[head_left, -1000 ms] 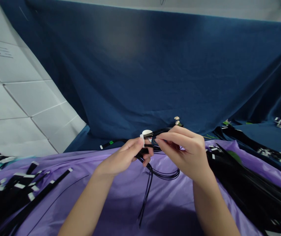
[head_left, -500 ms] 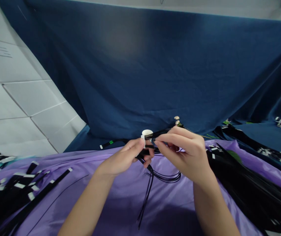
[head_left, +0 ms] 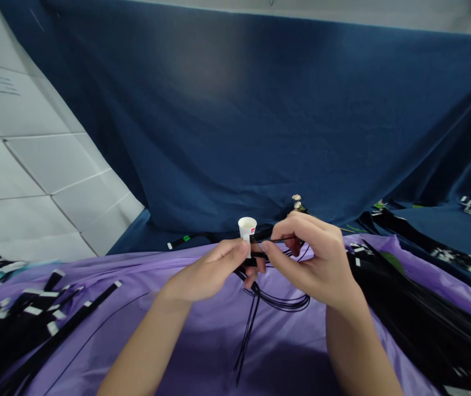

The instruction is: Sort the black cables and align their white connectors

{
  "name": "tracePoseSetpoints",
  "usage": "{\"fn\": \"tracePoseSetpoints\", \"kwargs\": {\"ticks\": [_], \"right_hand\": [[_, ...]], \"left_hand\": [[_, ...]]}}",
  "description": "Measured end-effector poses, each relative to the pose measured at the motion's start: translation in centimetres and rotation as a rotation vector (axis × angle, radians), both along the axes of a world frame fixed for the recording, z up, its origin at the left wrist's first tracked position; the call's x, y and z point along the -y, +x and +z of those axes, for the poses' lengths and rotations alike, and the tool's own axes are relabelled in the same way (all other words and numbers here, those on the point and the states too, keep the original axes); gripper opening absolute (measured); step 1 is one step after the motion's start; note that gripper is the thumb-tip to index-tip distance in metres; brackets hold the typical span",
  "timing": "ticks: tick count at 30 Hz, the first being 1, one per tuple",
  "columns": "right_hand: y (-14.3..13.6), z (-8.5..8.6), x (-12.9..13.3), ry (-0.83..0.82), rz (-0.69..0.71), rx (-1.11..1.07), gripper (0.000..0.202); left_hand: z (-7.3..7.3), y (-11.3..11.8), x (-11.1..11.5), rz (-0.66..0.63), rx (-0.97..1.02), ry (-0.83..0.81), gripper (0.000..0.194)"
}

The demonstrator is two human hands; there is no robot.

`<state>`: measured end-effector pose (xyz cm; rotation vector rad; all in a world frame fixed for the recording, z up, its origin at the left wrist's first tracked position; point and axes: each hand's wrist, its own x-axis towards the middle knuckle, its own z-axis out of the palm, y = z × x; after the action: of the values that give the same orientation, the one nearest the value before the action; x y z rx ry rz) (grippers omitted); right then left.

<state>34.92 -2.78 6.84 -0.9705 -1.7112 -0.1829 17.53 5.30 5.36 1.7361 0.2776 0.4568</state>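
Note:
My left hand (head_left: 213, 270) is closed around a looped bundle of thin black cables (head_left: 287, 304), its thumb pressed on a flat white end piece. Below the fingers, the cables hang in a loop and a few loose ends drop over the purple cloth. To the right, my right hand (head_left: 316, 256) pinches a thin black strand between thumb and forefinger, drawn across from the bundle. Just behind my left thumb stands a white paper cup (head_left: 247, 225) with a small red mark; its lower part is hidden.
Purple cloth (head_left: 202, 341) covers the surface before me. Piles of black cables with white ends lie at left (head_left: 25, 324) and right (head_left: 409, 319). A small pale flower (head_left: 296, 198) shows behind my right hand. A blue curtain (head_left: 260, 121) hangs at the back, white boxes (head_left: 21, 165) at left.
Both hands have shifted slightly right and the left a little lower, uncovering more of the cup. The right fingertips have moved away from the left thumb, with the strand stretched between them.

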Motion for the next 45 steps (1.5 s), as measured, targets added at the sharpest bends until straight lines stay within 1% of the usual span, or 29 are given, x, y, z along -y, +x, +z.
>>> {"fn": "tracePoseSetpoints", "kwargs": {"ticks": [3,6,9,15,25,29,38,40,43,44,45], "right_hand": [[0.1,0.1,0.1,-0.03,0.026,0.024,0.014],[0.1,0.1,0.2,-0.078,0.052,0.052,0.015],[-0.1,0.0,0.2,-0.089,0.058,0.065,0.014],[-0.4,-0.1,0.0,-0.12,0.127,0.012,0.014],[-0.2,-0.1,-0.2,-0.148,0.214,-0.02,0.015],[-0.3,-0.1,-0.1,-0.141,0.215,-0.033,0.014],[-0.6,-0.4,-0.4,-0.149,0.221,-0.053,0.015],[-0.5,-0.4,-0.5,-0.134,0.199,-0.049,0.013],[-0.1,-0.3,-0.5,-0.117,0.138,-0.046,0.01],[0.2,-0.3,-0.5,-0.118,0.124,-0.073,0.011],[0.4,-0.2,-0.4,-0.115,0.118,-0.119,0.016]], "left_hand": [[0.0,0.0,0.0,-0.026,0.012,0.006,0.05],[-0.1,0.0,0.0,-0.024,0.018,-0.002,0.05],[-0.2,0.0,-0.2,-0.026,0.015,-0.008,0.05],[-0.5,-0.2,-0.5,-0.017,0.014,-0.014,0.055],[-0.9,-0.3,-0.6,-0.013,0.029,-0.035,0.056],[-0.8,-0.3,-0.6,-0.033,0.04,-0.041,0.056],[-0.9,-0.4,-0.5,-0.018,0.032,-0.053,0.056],[-1.0,-0.4,-0.5,0.006,0.025,-0.065,0.056],[-1.0,-0.4,-0.6,0.076,0.001,-0.099,0.053],[-0.8,-0.4,-0.6,0.094,0.0,-0.12,0.052],[-0.7,-0.4,-0.6,0.106,0.007,-0.144,0.051]]}}
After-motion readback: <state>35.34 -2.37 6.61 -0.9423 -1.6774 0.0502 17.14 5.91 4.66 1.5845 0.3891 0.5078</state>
